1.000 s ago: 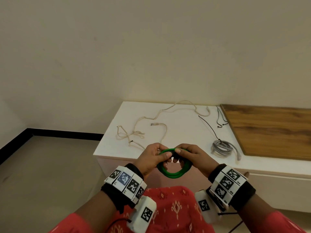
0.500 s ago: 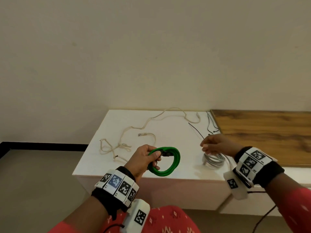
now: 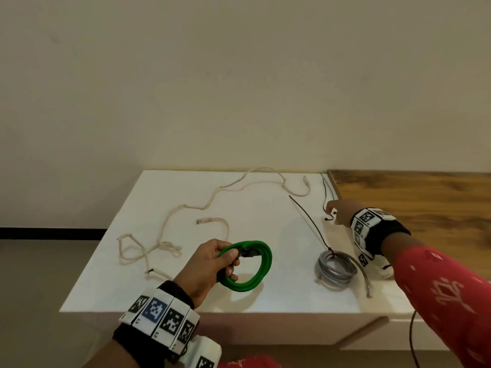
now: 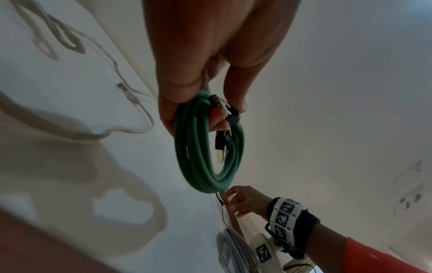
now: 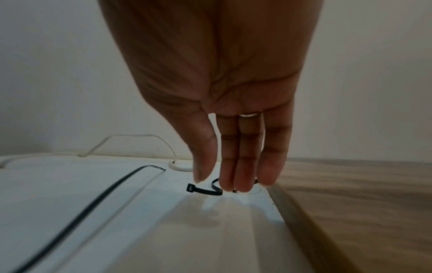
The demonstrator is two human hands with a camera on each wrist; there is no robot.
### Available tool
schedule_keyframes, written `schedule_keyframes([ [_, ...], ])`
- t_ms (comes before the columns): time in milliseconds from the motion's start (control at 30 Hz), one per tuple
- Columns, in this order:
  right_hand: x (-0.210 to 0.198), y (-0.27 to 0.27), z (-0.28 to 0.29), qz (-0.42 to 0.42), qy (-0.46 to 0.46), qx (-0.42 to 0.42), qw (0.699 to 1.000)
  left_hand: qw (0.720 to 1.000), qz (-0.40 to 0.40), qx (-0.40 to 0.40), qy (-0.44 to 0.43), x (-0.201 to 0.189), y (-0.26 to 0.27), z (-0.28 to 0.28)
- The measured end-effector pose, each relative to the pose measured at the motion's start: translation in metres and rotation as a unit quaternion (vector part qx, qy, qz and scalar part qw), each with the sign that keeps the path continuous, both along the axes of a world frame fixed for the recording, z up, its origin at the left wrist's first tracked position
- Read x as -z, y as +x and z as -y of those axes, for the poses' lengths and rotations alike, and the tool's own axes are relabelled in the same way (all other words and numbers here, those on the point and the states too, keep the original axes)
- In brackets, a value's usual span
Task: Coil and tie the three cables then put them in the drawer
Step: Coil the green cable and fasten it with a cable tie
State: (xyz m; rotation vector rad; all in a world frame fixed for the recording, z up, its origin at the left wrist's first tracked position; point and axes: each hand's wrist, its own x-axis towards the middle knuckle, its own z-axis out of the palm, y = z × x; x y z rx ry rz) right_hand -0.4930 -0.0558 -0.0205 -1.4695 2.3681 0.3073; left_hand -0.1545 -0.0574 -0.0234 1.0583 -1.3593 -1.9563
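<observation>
Above the white cabinet top, your left hand holds a coiled green cable clear of the surface, thumb and curled fingers closed round the left side of the loop. From the left wrist view, the coil hangs below your fingers, with its dark plug ends tucked inside the ring.

To the right, your right hand reaches down near the far right edge of the white top, beside the wooden board. In the right wrist view, your fingers are straight and held close together, the thumb slightly apart, their tips right at a short black cable tie lying curled on the surface. Whether the tips actually touch it cannot be told; nothing is gripped.

Between your two hands, nearer the front edge, a grey cable lies coiled on the top, with a long black cable tie round its far side and trailing away towards the wall. A cream cable sprawls uncoiled across the left and back of the top, its clear plug lying well apart from the green coil. Your sleeves are red with a pale pattern, and marker bands wrap both wrists.
</observation>
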Motion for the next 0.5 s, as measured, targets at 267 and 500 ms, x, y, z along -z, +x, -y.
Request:
schedule_keyframes([
  [267, 0.012, -0.003, 0.014, -0.071, 0.015, -0.048, 0.996, 1.000, 0.004, -0.011, 0.004, 0.007, 0.002, 0.008],
  [500, -0.027, 0.031, -0.006, 0.004, -0.140, -0.106, 0.984, 1.000, -0.001, -0.031, -0.005, -0.002, 0.010, 0.002],
])
